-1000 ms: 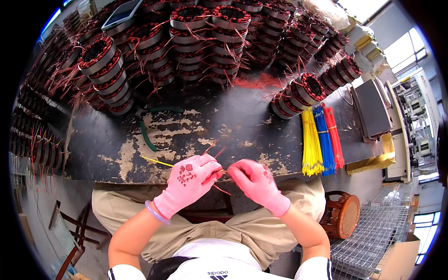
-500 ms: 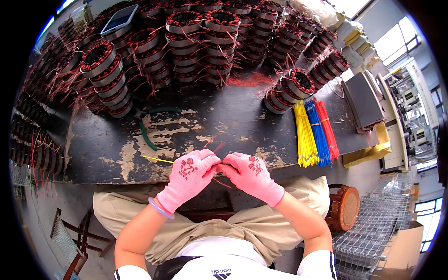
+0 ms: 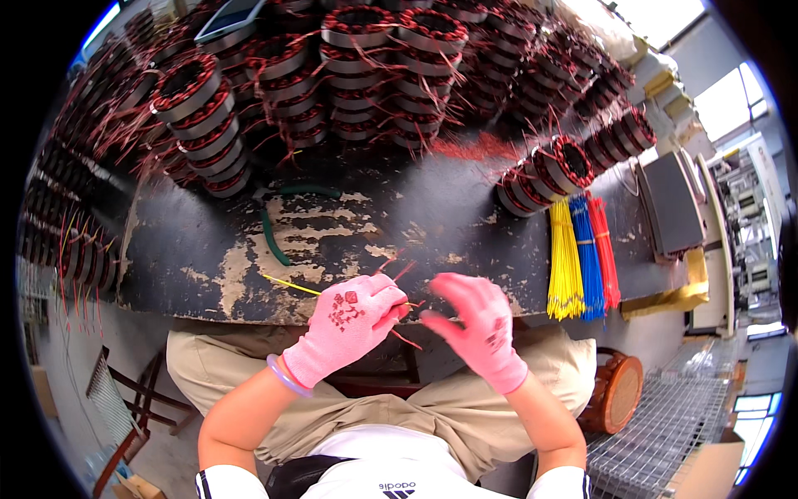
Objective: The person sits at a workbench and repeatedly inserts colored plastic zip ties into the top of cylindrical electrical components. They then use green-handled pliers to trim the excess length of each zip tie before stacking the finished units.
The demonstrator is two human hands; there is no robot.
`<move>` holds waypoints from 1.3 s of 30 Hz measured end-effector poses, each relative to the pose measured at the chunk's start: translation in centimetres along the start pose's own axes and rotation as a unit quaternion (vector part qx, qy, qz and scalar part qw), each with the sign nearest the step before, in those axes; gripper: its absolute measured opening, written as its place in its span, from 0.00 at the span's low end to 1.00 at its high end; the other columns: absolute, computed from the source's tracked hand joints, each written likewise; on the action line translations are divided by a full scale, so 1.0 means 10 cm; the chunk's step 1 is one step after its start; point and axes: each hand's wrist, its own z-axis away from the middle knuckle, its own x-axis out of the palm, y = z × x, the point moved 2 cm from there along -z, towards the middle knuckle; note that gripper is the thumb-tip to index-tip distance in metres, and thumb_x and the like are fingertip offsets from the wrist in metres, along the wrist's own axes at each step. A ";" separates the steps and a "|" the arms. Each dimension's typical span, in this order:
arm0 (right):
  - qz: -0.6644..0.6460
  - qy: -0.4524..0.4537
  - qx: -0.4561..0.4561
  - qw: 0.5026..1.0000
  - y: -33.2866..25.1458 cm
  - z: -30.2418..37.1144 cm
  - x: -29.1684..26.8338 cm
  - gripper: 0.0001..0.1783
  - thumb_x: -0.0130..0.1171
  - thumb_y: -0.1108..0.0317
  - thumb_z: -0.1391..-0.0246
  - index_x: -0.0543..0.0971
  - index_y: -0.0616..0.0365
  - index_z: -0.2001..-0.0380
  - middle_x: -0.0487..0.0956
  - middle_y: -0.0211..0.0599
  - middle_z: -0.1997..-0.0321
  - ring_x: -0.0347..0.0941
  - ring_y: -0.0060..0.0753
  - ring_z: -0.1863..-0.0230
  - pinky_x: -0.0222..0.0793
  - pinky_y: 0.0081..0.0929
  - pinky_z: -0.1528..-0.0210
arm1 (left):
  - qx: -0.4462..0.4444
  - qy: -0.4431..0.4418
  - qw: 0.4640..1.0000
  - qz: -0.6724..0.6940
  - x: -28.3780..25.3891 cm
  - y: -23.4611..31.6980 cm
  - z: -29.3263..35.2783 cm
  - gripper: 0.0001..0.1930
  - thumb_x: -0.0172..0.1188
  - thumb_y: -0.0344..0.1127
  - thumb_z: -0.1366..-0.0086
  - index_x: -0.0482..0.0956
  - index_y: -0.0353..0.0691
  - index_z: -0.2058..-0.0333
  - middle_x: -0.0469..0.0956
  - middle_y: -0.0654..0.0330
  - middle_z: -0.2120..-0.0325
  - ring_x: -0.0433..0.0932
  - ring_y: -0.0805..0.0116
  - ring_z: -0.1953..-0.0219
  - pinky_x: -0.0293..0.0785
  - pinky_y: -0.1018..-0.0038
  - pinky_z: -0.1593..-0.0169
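your left hand point(image 3: 349, 323) pinches the yellow wire point(image 3: 291, 285); your right hand point(image 3: 478, 326) is spread, empty. a slackened pinch could drop the wire.

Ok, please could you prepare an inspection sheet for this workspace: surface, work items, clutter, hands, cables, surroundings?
Surface: dark table, coating worn off in patches.
Work items: yellow wire, thin red wires; coil stacks behind.
Clutter: green-handled pliers, handles spread; loose red strands.
Hands: left hand closed around the wires; right hand apart, open.
Cables: yellow wire bundle, blue wire bundle, red wire bundle.
Surroundings: wooden stool, metal mesh at right.
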 end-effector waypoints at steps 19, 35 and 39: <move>0.046 -0.034 -0.130 0.990 0.05 0.14 0.28 0.24 0.65 0.67 0.53 0.84 0.44 0.49 0.78 0.21 0.63 0.75 0.29 0.62 0.71 0.32 0.59 | 0.026 0.085 0.994 -0.069 -0.38 0.14 0.06 0.15 0.65 0.24 0.42 0.83 0.38 0.55 0.81 0.53 0.50 0.81 0.51 0.53 0.79 0.60 0.49; 0.105 0.185 0.171 0.962 0.86 0.54 -0.76 0.11 0.70 0.69 0.50 0.82 0.52 0.63 0.82 0.37 0.67 0.80 0.46 0.67 0.77 0.39 0.62 | -0.065 -0.053 0.995 -0.053 -0.12 -0.06 0.06 0.15 0.56 0.31 0.31 0.78 0.34 0.47 0.79 0.49 0.48 0.76 0.47 0.46 0.70 0.57 0.40; 0.324 0.160 0.427 0.829 1.72 1.54 -1.63 0.21 0.62 0.47 0.38 0.81 0.54 0.73 0.82 0.41 0.69 0.80 0.47 0.66 0.74 0.42 0.64 | -0.055 -0.051 0.995 -0.063 -0.09 -0.04 0.04 0.16 0.55 0.30 0.31 0.78 0.33 0.47 0.78 0.48 0.48 0.76 0.47 0.45 0.70 0.58 0.40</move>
